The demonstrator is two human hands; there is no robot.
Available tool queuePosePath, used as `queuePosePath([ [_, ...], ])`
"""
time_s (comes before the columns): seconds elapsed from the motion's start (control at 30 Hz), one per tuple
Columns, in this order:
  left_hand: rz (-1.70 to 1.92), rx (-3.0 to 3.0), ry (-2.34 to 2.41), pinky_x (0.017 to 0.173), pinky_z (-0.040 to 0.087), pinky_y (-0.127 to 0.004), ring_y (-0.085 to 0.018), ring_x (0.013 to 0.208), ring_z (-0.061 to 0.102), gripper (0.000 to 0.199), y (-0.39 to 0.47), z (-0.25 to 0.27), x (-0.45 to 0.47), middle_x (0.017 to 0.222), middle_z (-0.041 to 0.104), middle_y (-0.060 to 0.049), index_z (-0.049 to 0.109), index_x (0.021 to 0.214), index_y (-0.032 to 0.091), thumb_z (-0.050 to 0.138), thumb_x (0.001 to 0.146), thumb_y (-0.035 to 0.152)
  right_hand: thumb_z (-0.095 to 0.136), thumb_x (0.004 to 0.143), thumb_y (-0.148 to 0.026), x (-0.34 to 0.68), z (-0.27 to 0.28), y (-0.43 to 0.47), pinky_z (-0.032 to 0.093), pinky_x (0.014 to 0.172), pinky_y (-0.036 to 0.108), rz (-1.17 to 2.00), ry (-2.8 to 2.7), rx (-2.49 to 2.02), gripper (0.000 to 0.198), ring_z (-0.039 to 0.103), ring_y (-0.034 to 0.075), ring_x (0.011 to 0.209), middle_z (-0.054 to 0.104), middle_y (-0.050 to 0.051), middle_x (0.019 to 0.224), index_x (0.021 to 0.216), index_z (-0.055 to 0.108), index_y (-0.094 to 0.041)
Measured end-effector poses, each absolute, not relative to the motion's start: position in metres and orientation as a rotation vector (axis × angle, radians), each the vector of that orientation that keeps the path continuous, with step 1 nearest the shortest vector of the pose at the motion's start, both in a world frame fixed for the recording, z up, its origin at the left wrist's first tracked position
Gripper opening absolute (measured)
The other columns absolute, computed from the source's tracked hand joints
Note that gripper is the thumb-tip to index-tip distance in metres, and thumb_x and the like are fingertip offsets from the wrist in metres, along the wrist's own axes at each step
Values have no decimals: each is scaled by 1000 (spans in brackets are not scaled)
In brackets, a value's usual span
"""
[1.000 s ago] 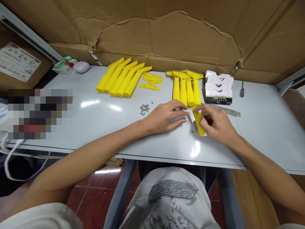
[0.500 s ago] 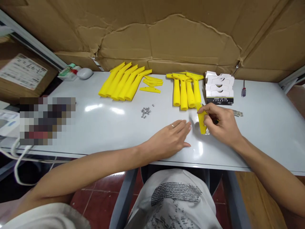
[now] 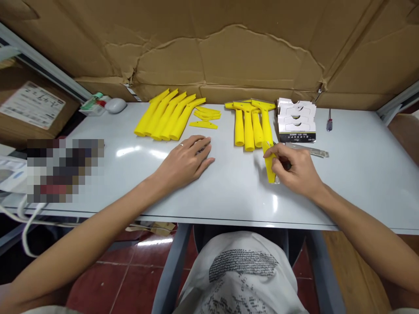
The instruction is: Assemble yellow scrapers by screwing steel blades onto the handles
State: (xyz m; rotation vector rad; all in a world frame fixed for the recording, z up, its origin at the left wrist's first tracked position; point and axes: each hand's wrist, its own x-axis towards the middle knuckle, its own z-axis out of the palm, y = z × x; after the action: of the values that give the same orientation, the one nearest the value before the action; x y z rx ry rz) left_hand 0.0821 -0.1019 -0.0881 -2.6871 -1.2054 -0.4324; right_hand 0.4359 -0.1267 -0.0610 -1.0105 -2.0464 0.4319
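My left hand [image 3: 190,158] is over the pile of small metal screws [image 3: 201,149], fingers spread and hiding most of them. My right hand [image 3: 291,165] pinches a yellow plastic scraper blade holder [image 3: 269,168], its long side pointing toward me. A thin metal or clear edge shows along the holder's right side; the fingers cover the rest. Just beyond it lie several yellow scrapers [image 3: 249,131] with their heads on. Beside the screws are loose yellow clamp plates [image 3: 203,125] and several yellow scraper handles [image 3: 170,120].
White blade boxes [image 3: 297,124] lie in a stack behind my right hand, with a metal utility knife [image 3: 314,151] in front. A small screwdriver [image 3: 329,122] is further right. Cardboard [image 3: 235,56] walls the back. A white mouse [image 3: 115,105] sits at the back left.
My left hand has moved left from beside the right hand to the screws, its fingers opening over them. The right hand keeps its grip on the blade holder.
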Motion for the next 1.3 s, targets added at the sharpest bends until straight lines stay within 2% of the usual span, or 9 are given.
queuePosePath([
  [0.2, -822, -2722, -1215, 106, 71, -55, -33, 123, 80, 32, -97, -96, 69, 130, 86, -12, 89, 119, 24, 59, 117, 35, 58, 93, -19, 437, -57, -130, 39, 55, 29, 523, -2033, -1066, 15, 45, 10, 49, 53, -7, 61, 97, 72, -22],
  [0.3, -920, -2689, -1269, 99, 71, -54, -30, 109, 83, 29, -99, -98, 66, 116, 89, -8, 90, 110, 29, 62, 115, 36, 63, 96, -22, 436, -57, -131, 40, 57, 30, 599, -1977, -1118, 18, 46, 12, 53, 50, -8, 65, 112, 70, -23],
  [0.5, -1125, -2620, -1347, 96, 69, -53, -29, 104, 81, 22, -104, -80, 79, 114, 88, -7, 88, 105, 31, 70, 111, 43, 74, 103, -36, 435, -61, -128, 50, 54, 32, 1044, -1678, -1103, 60, 68, 16, 67, 68, 0, 98, 158, 52, -29],
  [0.67, -1430, -2977, -1426, 92, 70, -35, -20, 95, 82, 27, -124, -59, 141, 115, 87, -8, 83, 126, 21, 80, 107, 39, 89, 95, -39, 430, -66, -129, 59, 50, 33, 1281, -1531, -1009, 92, 77, 21, 74, 69, -2, 96, 172, 38, -36],
  [0.77, -1617, -3160, -1537, 81, 69, -30, -17, 83, 80, 43, -127, -58, 180, 108, 86, -8, 78, 132, 15, 88, 98, 41, 96, 90, -39, 427, -67, -130, 60, 50, 31, 1343, -1519, -991, 94, 76, 21, 73, 71, -3, 92, 167, 42, -33],
  [0.9, -1694, -3223, -1625, 75, 66, -28, -17, 83, 78, 29, -116, -56, 198, 98, 85, -6, 81, 109, 17, 91, 92, 38, 103, 83, -41, 427, -66, -128, 55, 46, 29, 1345, -1492, -988, 92, 72, 19, 62, 68, -8, 79, 157, 49, -32],
  [1.03, -1735, -3345, -1787, 68, 64, -27, -17, 74, 76, 27, -109, -54, 192, 88, 82, -5, 80, 99, 16, 94, 86, 36, 96, 91, -57, 429, -61, -127, 50, 45, 28, 1348, -1593, -977, 44, 64, 14, 53, 67, -5, 72, 104, 68, -24],
  [1.1, -1741, -3383, -1871, 66, 65, -28, -17, 72, 77, 29, -110, -55, 189, 87, 81, -4, 78, 97, 17, 94, 86, 37, 88, 96, -66, 429, -59, -128, 50, 45, 29, 1370, -1625, -968, 48, 63, 14, 52, 68, -2, 70, 89, 66, -24],
  [1.3, -1536, -3030, -1607, 80, 71, -40, -23, 92, 80, 24, -92, -39, 156, 98, 84, -5, 79, 93, 22, 86, 99, 45, 81, 100, -73, 429, -56, -129, 45, 46, 31, 1128, -1514, -1053, 53, 60, 14, 49, 66, -2, 61, 83, 68, -24],
])
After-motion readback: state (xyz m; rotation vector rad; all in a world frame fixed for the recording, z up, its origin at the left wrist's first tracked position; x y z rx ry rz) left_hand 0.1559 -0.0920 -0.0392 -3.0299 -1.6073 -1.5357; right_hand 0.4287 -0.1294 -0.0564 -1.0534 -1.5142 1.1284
